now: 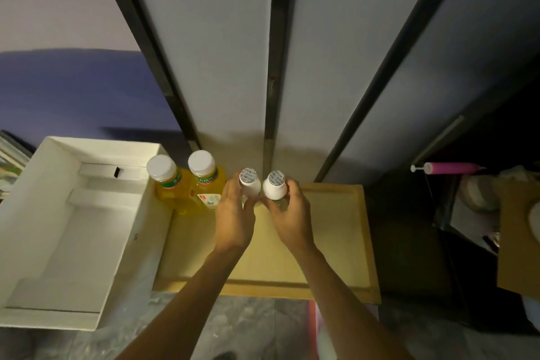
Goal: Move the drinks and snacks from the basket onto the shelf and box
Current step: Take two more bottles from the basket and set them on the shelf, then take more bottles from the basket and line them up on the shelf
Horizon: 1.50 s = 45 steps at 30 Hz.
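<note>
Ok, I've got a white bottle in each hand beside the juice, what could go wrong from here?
The left white bottle and right white bottle are almost touching, so letting go of one could tip the other.
The left grip is close to the nearer yellow juice bottle; pulling back might bump it.

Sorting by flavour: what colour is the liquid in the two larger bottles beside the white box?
Yellow, in both white-capped plastic bottles, head view.

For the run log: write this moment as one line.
left hand: grips left white bottle | right hand: grips right white bottle | yellow bottles: two, upright on shelf
</note>
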### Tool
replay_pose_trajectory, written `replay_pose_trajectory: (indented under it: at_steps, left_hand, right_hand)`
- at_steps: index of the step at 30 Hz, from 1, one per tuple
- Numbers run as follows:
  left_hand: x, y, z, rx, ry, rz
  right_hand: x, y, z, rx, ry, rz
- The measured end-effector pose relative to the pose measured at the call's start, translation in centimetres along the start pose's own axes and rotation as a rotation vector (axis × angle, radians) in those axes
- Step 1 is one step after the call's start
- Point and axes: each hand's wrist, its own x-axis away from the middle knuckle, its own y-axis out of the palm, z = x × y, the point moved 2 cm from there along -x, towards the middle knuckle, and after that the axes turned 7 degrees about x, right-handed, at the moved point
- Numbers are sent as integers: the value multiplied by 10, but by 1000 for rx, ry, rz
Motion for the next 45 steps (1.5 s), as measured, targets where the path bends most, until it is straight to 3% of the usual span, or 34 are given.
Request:
replay_pose_trajectory:
  at_steps: [7,13,22,31,38,45]
  left_hand:
    - [3,-7,12,-29,36,-61]
    - [10,-55,84,-120,284,-129]
    - [-24,-206,253,-425,528,-130]
    - [11,-352,410,-515,638,-103]
    - [102,-421,428,-520,625,-17]
    - [207,-476,394,-571,573,70]
  right_hand:
    - [6,-19,-11,99,-16,-99]
    - [17,-90,-68,264,-1,-119]
    - [24,-263,-277,575,-124,-2]
    - [109,-378,-458,711,-181,153]
    - [182,-397,-492,690,-252,152]
    - [262,-356,-512,682,-370,64]
